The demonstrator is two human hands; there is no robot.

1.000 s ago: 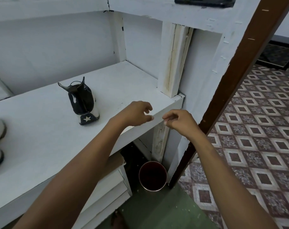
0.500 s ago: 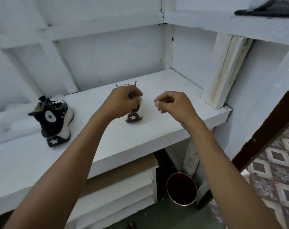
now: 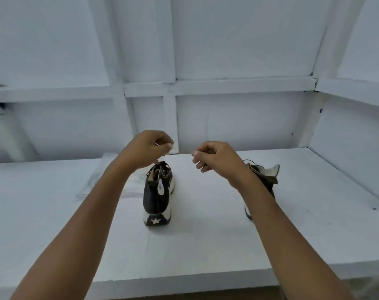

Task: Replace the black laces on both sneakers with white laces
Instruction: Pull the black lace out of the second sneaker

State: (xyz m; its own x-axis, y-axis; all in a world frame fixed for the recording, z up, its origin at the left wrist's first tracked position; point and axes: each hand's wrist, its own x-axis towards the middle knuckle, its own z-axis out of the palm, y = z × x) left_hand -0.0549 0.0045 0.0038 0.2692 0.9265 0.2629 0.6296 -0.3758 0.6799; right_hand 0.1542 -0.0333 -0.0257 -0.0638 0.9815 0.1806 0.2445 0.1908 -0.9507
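White painted shelf [image 3: 205, 245] fills my view. The black high-top sneaker with white star heel [image 3: 157, 191] stands just under my left hand [image 3: 145, 148], heel towards me, toe away; my right hand [image 3: 214, 158] hangs farther off. Both curl as if pinching; holding what, I cannot tell.

White shelf [image 3: 205, 252] w/ 2 upright shoes: ctr sneaker [image 3: 157, 198], rt sneaker [image 3: 265, 173], well apart.

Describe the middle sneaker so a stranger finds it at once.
On the wide white shelf, look beneath the left hand. The middle sneaker stands fully in view, heel toward the camera with a white star on it; the other sneaker sits to the right, half hidden behind the right forearm.
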